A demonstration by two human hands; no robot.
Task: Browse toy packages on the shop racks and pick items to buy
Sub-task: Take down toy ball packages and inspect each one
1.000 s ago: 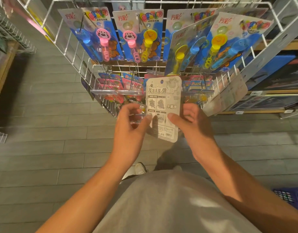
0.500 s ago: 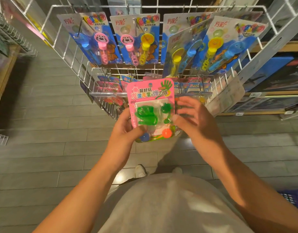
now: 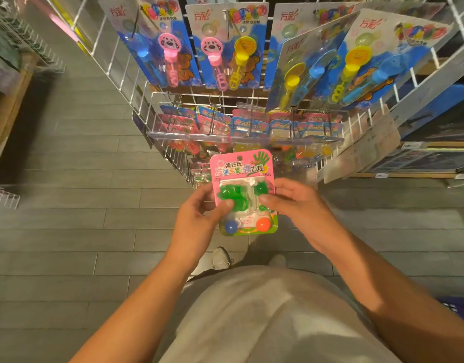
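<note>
- Head view, change since 1 second earlier: the pink toy package (image 3: pixel 243 191) had been turned from its pale printed back to its coloured front, and had come down a little from the rack toward the person's body.
- Head view, grip: the left hand (image 3: pixel 199 218) pinched the package's left edge, thumb on the clear blister and fingers behind the card. The right hand (image 3: pixel 296 203) pinched the right edge the same way, thumb lying across the front. Both hands were closed on the card.
- Head view, contents: the blister showed a green sticky hand toy (image 3: pixel 232 196), a blue ball (image 3: pixel 230 227) and an orange ball (image 3: pixel 263 224).
- Head view, place: the package was held off its hook, in front of the white wire rack (image 3: pixel 136 82), below the hanging bubble wand cards (image 3: pixel 225 48) and just below a row of similar small packs (image 3: pixel 247 124).
- Step, as judged: the person was inspecting 1 candidate item.
- Next move, as judged: keep it to buy, or hang it back, which calls for lining the card's small hole onto a peg.
</note>
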